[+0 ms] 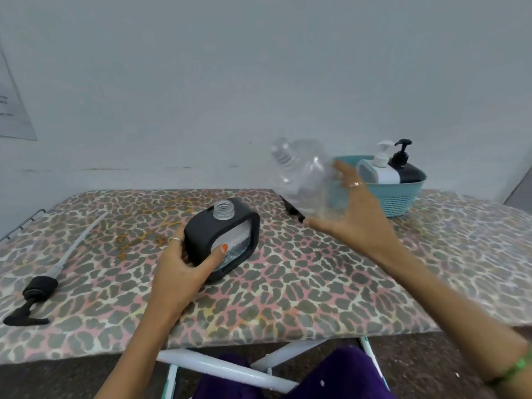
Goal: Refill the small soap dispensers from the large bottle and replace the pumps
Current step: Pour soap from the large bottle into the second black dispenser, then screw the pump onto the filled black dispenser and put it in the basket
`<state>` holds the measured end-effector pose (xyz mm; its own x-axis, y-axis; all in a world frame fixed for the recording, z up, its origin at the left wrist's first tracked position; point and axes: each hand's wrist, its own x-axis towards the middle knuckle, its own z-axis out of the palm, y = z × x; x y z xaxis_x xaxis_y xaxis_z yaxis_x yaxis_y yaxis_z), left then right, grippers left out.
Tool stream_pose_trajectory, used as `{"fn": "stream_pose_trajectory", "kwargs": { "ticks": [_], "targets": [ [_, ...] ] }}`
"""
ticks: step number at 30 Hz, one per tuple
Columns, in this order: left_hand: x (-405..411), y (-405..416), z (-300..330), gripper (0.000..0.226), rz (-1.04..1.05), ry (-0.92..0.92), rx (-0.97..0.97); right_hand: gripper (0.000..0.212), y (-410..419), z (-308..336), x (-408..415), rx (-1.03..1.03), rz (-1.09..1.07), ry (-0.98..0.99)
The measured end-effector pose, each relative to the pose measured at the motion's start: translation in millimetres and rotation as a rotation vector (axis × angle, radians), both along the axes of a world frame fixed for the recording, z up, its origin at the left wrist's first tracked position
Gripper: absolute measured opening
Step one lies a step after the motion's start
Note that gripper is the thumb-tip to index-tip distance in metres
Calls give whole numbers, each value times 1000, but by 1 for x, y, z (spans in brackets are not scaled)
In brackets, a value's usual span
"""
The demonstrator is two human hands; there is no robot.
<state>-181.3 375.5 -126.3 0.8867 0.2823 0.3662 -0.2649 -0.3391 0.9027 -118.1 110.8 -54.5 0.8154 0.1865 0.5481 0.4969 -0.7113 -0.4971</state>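
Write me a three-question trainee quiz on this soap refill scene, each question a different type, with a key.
1. True or false: the black dispenser gripped by the left hand has its pump screwed on.
2. Multiple choice: where does the removed black pump lie? A) in the teal basket B) on the leopard-print board, at the left C) in the right hand
3. Fill in: the basket holds ___ dispensers with pumps on.

Key
1. False: its threaded neck is open.
2. B
3. Two: one white, one black. The right hand's fingers wrap the clear large bottle.
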Motion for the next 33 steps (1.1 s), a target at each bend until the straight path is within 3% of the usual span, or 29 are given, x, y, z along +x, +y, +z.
{"fn": "stream_pose_trajectory", "kwargs": {
  "ticks": [3,7,11,16,18,21,23,25,29,33],
  "targets": [
    [-1,-1,1,52,4,6,-3,102,-20,-29,-2,268,-43,155],
    [-1,-1,1,60,2,22,-29,98,-35,-56,-1,441,-80,228],
    [-1,-3,2,57,-3,13,-31,90,-41,-65,0,528,-127,264],
    [-1,-2,3,52,-9,10,-18,106,-42,-66,-2,481,-160,338],
    [0,-2,3,51,-8,7,-23,100,-41,-64,-13,518,-242,280],
    [1,-1,2,51,-12,8,-24,71,-36,-59,-40,545,-299,-52],
    [1,-1,3,51,-7,9,-24,55,-24,-53,-57,469,-183,-275],
    [2,-2,3,52,-7,5,-29,44,-5,-50,-66,246,-8,-332],
    [1,-2,5,50,-6,2,-34,39,35,-38,-43,-146,156,8],
    [1,-3,5,47,2,4,-30,53,64,-46,24,-411,-44,164]
  ]
}}
